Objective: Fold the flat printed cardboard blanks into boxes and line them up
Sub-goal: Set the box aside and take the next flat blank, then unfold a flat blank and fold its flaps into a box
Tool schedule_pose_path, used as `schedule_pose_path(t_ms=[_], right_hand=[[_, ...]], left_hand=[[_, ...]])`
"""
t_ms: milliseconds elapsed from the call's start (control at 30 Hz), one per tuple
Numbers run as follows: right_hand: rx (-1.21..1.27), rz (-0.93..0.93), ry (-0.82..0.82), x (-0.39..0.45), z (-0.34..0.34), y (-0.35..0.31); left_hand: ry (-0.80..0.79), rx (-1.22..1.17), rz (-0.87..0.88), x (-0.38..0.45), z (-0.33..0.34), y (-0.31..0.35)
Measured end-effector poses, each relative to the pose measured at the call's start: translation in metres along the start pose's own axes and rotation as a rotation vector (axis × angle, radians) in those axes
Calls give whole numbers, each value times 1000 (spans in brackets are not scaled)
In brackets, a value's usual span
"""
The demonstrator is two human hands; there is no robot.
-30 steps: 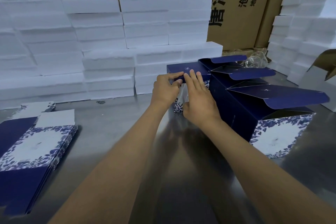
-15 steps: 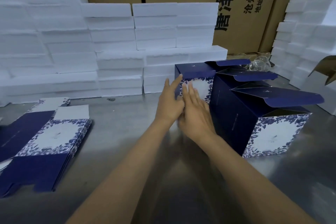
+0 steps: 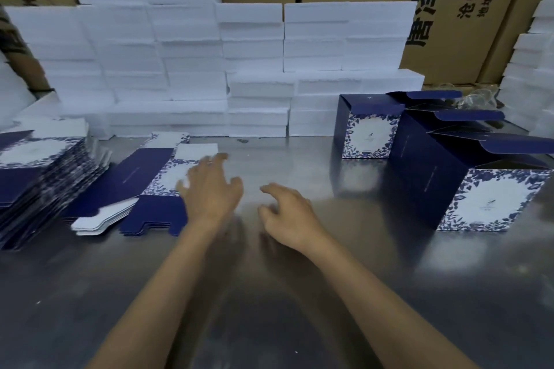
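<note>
A small pile of flat navy blanks (image 3: 144,186) with blue-and-white floral panels lies on the metal table left of centre. My left hand (image 3: 209,189) hovers with spread fingers over the pile's right edge, blurred; contact cannot be told. My right hand (image 3: 287,213) hangs over bare table with loosely curled fingers and holds nothing. Folded navy boxes stand in a row at the right: the farthest box (image 3: 368,129) at the back, the nearest box (image 3: 491,198) at the front, their top flaps raised.
A taller stack of flat blanks (image 3: 36,171) sits at the far left. White foam blocks (image 3: 257,69) are stacked along the back, with more foam (image 3: 533,69) at the right. Brown cartons (image 3: 449,3) stand behind. The steel table (image 3: 269,293) stretches toward me.
Both hands have let go of the farthest folded box and swung left and toward me. My view has panned left, bringing the flat blanks into the middle.
</note>
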State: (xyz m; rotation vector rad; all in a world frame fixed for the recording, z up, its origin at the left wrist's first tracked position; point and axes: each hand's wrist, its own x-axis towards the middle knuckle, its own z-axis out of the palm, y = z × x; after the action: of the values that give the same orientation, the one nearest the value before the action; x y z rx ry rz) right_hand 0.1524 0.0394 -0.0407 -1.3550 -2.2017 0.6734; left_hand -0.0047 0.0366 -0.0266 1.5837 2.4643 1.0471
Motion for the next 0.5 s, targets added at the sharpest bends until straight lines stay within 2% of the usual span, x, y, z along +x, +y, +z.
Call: schedule_pose_path(t_ms=[33, 100, 167, 367, 500], right_hand=[[25, 12, -6, 0, 4, -5], [95, 39, -27, 1, 14, -13], [152, 48, -63, 5, 24, -21], [188, 24, -133, 25, 54, -51], [329, 39, -140, 37, 65, -62]], left_hand=[[-69, 110, -95, 7, -9, -17], [-201, 187, -246, 14, -21, -47], [-229, 203, -292, 15, -26, -66], [-137, 96, -294, 16, -28, -74], [7, -35, -296, 19, -31, -73]])
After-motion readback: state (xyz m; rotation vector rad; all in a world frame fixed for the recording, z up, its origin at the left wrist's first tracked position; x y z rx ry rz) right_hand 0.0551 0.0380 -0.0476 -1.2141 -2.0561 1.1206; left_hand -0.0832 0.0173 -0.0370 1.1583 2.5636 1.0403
